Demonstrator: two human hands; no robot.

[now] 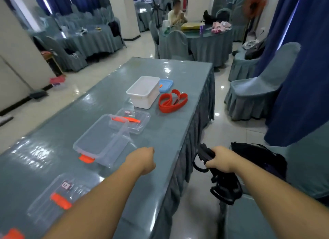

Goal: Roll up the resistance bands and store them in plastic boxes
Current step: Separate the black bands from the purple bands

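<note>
Right hand (219,160) pinches a tangled black band (224,187) off the tabletop's (169,132) right edge; left hand (142,160) curled, holding nothing; dangling loops could snag, spoiling the roll

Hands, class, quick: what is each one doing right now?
Left hand: fingers curled into a fist, holding nothing visible, above the table.
Right hand: fingers gripping a black resistance band, off the table's edge.

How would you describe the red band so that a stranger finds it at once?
Look at the long grey-blue table, toward its far right edge. Beside the opaque white box lies the red band, loosely looped. It is the only band resting on the table.
</note>
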